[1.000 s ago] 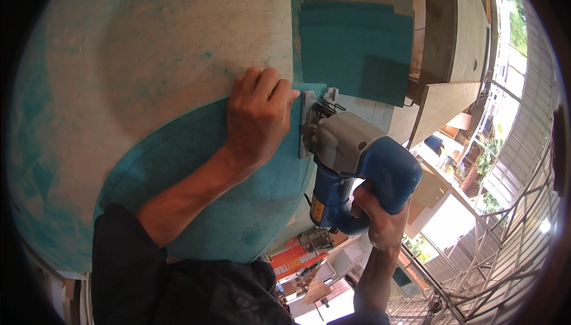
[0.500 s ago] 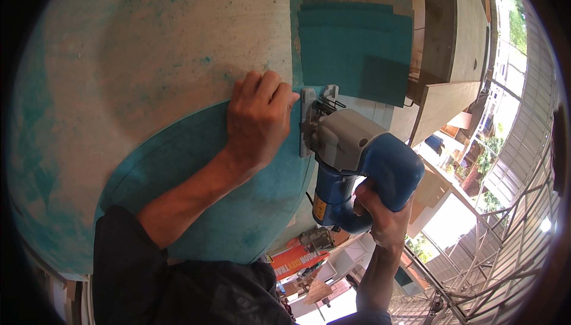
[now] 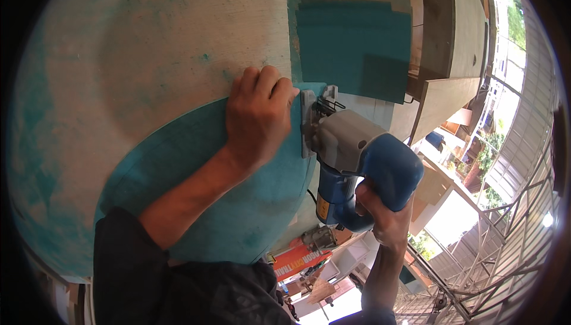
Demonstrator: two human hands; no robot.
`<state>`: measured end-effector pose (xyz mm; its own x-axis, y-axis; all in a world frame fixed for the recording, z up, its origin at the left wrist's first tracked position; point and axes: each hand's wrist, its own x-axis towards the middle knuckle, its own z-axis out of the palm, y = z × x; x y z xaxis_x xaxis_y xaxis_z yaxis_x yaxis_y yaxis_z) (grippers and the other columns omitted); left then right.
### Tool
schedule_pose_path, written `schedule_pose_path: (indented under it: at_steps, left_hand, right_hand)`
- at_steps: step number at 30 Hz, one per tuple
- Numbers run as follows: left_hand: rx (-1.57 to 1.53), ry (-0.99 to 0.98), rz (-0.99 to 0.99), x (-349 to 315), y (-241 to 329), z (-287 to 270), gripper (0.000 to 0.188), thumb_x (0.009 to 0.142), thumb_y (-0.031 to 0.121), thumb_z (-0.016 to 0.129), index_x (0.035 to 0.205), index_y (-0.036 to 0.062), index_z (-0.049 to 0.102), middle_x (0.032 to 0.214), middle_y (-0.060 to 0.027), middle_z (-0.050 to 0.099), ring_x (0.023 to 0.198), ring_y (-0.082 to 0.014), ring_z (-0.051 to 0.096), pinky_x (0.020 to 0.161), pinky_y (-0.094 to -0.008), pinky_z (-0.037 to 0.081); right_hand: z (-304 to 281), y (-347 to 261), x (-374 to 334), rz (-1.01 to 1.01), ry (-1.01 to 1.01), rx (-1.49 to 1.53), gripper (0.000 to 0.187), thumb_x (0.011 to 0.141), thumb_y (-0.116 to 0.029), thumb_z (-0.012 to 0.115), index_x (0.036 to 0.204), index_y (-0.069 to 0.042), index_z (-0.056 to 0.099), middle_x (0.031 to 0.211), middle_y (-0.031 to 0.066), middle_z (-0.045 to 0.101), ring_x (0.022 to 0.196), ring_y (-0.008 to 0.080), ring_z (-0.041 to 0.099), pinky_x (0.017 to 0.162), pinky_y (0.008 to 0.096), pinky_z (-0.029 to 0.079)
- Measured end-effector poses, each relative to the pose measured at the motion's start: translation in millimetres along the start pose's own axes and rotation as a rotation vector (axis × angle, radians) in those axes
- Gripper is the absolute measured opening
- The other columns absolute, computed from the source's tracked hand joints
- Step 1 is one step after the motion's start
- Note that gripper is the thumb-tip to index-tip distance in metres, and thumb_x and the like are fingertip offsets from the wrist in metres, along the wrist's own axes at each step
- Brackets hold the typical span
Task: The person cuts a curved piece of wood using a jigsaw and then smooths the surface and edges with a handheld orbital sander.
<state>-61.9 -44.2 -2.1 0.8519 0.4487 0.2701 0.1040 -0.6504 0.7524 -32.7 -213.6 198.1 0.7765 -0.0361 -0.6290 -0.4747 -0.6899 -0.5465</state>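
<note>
My right hand [image 3: 391, 223] is wrapped round the handle of a blue jigsaw with a grey head [image 3: 351, 137]. The jigsaw's flat base plate stands against the right edge of a curved teal board [image 3: 202, 206]. Its blade is hidden behind the base and head. Just left of the base plate, my left hand [image 3: 259, 111] grips the board's upper edge with curled fingers. The fingertips are mostly out of sight. A faint curved line runs along the board near its rim.
Beneath the teal board lies a pale, paint-stained wooden surface [image 3: 196, 27]. Several teal panels [image 3: 354, 45] are stacked beyond the jigsaw. Plywood sheets [image 3: 446, 108] stand at the right, and a red-orange printed banner [image 3: 302, 258] lies below. A dark cord shows beside the jigsaw.
The jigsaw and both hands keep nearly the same places and grips. The background has shifted slightly in view, and a bit more teal board shows above the jigsaw's base.
</note>
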Motion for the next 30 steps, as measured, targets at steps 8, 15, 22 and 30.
schedule_pose_path:
  at_steps: [8, 15, 22, 30]
  left_hand:
    - [-0.010, 0.005, 0.020, 2.7, -0.9, -0.1, 0.020, 0.079, 0.010, 0.078, 0.078, 0.0068, 0.059, 0.085, -0.0061, 0.051, 0.084, -0.0253, 0.054, 0.075, -0.0385, 0.047]
    - [-0.034, 0.011, 0.001, 3.7, -0.6, 0.2, 0.021, 0.077, 0.008, 0.079, 0.078, 0.0060, 0.058, 0.084, -0.0066, 0.051, 0.084, -0.0257, 0.054, 0.075, -0.0389, 0.046]
    - [-0.038, 0.038, -0.009, 5.1, -2.4, 1.0, 0.023, 0.076, 0.008, 0.080, 0.075, 0.0064, 0.057, 0.082, -0.0062, 0.050, 0.083, -0.0256, 0.054, 0.075, -0.0392, 0.047]
    - [-0.062, -0.003, -0.022, 3.2, -3.1, 1.0, 0.023, 0.078, 0.013, 0.083, 0.081, 0.0039, 0.062, 0.087, -0.0091, 0.053, 0.084, -0.0282, 0.054, 0.075, -0.0412, 0.045]
  right_hand:
    - [-1.2, -5.6, 7.5, -0.040, -0.015, 0.008, 0.012, 0.084, -0.006, 0.078, 0.090, 0.001, 0.070, 0.070, 0.0023, 0.066, 0.059, 0.0090, 0.060, 0.056, 0.0258, 0.047]
    - [0.7, -6.2, 7.9, -0.045, -0.015, -0.048, 0.024, 0.082, -0.005, 0.072, 0.102, 0.003, 0.064, 0.072, 0.0075, 0.064, 0.056, 0.0158, 0.060, 0.052, 0.0283, 0.046]
    - [2.6, -12.8, 14.8, -0.068, -0.034, -0.001, 0.014, 0.083, -0.005, 0.074, 0.094, 0.002, 0.068, 0.069, 0.0051, 0.065, 0.056, 0.0121, 0.060, 0.053, 0.0268, 0.046]
    - [4.3, -16.4, 16.1, -0.076, -0.024, -0.030, 0.022, 0.081, -0.004, 0.070, 0.100, 0.004, 0.063, 0.071, 0.0078, 0.062, 0.055, 0.0157, 0.059, 0.052, 0.0285, 0.046]
